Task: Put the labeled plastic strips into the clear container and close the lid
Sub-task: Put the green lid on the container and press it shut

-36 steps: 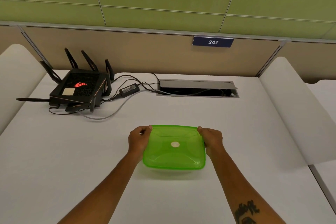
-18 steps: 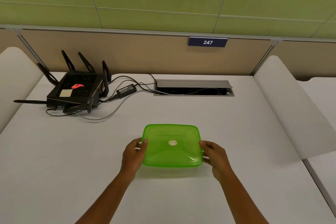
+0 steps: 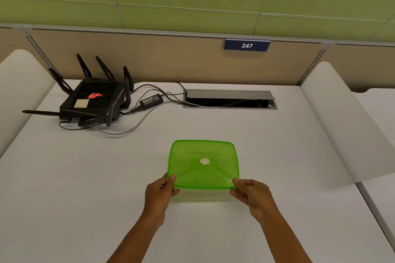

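A translucent green lid (image 3: 204, 164) with a small white disc at its centre covers the clear container (image 3: 203, 195), whose wall shows faintly below the lid's near edge. It sits on the white table (image 3: 85, 188). My left hand (image 3: 159, 195) pinches the near left corner of the lid, thumb on top. My right hand (image 3: 251, 195) grips the near right corner the same way. No labeled strips are visible; the lid hides what is inside.
A black router (image 3: 94, 100) with several antennas stands at the back left, with a power brick (image 3: 151, 99) and cables trailing to an open cable hatch (image 3: 229, 99). White curved dividers (image 3: 342, 126) flank the table on both sides.
Both hands slid from the far corners of the lid, along its sides, down to the near corners. The container stayed in place.
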A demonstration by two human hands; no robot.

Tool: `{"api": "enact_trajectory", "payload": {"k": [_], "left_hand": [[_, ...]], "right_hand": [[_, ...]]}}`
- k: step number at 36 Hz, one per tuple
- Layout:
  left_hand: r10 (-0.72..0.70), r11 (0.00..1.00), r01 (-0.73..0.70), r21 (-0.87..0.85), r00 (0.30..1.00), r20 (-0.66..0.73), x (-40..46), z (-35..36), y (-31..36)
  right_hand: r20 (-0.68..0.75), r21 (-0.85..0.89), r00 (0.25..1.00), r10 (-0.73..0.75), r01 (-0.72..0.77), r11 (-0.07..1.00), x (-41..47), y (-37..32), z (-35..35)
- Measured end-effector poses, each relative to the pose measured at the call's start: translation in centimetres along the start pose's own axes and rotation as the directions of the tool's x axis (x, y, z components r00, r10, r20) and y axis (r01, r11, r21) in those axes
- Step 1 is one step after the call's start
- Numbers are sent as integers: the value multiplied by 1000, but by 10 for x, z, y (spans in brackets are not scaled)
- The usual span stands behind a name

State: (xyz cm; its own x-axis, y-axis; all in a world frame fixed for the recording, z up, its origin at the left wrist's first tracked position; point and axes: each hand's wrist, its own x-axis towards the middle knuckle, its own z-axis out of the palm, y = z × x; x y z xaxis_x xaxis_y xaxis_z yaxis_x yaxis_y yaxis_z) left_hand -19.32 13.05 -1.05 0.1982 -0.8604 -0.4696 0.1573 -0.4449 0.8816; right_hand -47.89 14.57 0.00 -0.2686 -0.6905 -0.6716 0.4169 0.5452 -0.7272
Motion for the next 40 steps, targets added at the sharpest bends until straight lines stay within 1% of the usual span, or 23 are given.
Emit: {"api": "enact_trajectory", "payload": {"k": [4, 10, 15, 21, 25, 28, 34, 40], "left_hand": [[31, 999, -31, 23, 1000, -5, -2, 7, 0], [46, 999, -45, 23, 997, -69, -3, 14, -2], [30, 999, -28, 24, 994, -104, -1, 15, -4], [27, 999, -24, 24, 993, -111, -1, 18, -3], [-29, 996, 24, -82, 997, -67, 0, 10, -4], [-42, 987, 37, -154, 999, -31, 0, 5, -6], [-5, 993, 1, -119, 999, -34, 12, 14, 2], [72, 995, -72, -68, 997, 1, 48, 33, 27]], "right_hand": [[-30, -2, 999, 38, -39, 999, 3, -2, 2], [-62, -10, 995, 79, -80, 997, 6, -8, 5], [-67, -2, 993, 100, -101, 995, 5, -11, 9], [-81, -1, 990, 113, -113, 994, 3, -13, 11], [-67, 5, 994, 90, -90, 996, 3, -10, 8], [-48, -4, 998, 36, -37, 999, 6, -6, 4], [-57, -21, 998, -27, 26, 999, 20, -10, 4], [-68, -5, 994, -90, 90, 996, 44, -40, 17]]}}
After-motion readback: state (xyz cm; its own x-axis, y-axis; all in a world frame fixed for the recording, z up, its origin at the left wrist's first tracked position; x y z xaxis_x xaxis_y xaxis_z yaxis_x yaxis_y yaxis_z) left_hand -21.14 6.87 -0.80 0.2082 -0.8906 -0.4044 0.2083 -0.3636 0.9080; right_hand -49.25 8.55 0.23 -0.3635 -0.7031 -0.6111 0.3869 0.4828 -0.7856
